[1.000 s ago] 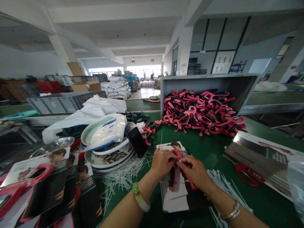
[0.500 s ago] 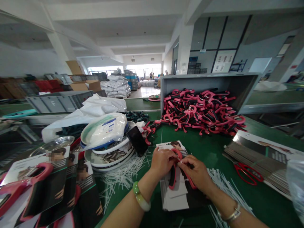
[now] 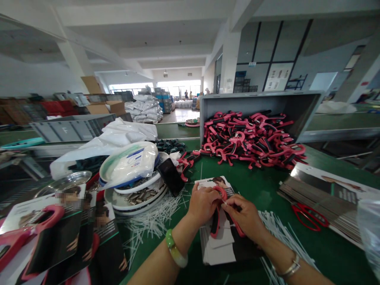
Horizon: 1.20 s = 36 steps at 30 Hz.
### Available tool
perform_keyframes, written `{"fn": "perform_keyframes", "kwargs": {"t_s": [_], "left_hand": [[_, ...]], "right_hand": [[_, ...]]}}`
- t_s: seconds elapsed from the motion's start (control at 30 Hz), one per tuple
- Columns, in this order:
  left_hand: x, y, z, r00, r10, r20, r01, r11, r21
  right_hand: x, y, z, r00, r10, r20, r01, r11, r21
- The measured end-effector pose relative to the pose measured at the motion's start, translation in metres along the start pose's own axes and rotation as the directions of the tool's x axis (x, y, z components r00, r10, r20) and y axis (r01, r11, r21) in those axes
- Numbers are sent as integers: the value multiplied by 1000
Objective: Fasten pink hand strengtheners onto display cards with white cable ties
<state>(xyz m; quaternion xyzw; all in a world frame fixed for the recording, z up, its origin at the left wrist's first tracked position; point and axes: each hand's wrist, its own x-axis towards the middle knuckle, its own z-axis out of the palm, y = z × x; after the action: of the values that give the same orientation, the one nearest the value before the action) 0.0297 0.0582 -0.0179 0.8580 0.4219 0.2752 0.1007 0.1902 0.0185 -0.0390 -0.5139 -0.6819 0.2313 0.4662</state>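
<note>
A pink-and-black hand grip strengthener (image 3: 215, 223) lies on a printed card (image 3: 219, 253), its two handles spread toward me. My left hand (image 3: 203, 202) is closed on the strengthener near its curved pink top. Close beside it, the fingers of my right hand (image 3: 245, 213) pinch the thin white end of a zip tie (image 3: 225, 203) at the strengthener. My fingers hide most of the tie and part of the strengthener's middle. More cards lie stacked beneath the top one.
A grey crate (image 3: 261, 103) on its side spills many strengtheners (image 3: 243, 138). Loose zip ties (image 3: 154, 221) lie left, with more on the right. Stacked trays (image 3: 130, 202) of metal parts, a phone (image 3: 171, 177), red scissors (image 3: 308, 217), a card stack (image 3: 320, 198) and carded strengtheners (image 3: 53, 241) surround the work.
Both hands stay almost in place around the strengthener. My right fingers shift slightly at the tie, and the whole view drifts a little.
</note>
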Motion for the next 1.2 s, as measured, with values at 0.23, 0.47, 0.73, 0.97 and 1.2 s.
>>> {"fn": "perform_keyframes", "kwargs": {"t_s": [0.23, 0.47, 0.73, 0.97, 1.2], "left_hand": [[-2, -6, 7, 999, 4, -40, -6, 998, -61], [-2, -16, 9, 1000, 24, -10, -26, 977, -213], [-2, -17, -4, 990, 139, 18, -120, 906, -407], [-3, -2, 7, 960, 103, -259, -157, 967, -200], [-8, 16, 8, 872, 210, -443, -297, 945, -138]], "right_hand": [[7, -2, 0, 989, 126, 71, -128, 992, 10], [27, -4, -2, 934, 271, 234, -285, 958, 28], [24, 2, 1, 957, 248, 151, -254, 967, 21], [13, 6, 8, 999, 10, -44, -6, 997, 78], [19, -4, 6, 981, -96, 168, 134, 963, -234]]}}
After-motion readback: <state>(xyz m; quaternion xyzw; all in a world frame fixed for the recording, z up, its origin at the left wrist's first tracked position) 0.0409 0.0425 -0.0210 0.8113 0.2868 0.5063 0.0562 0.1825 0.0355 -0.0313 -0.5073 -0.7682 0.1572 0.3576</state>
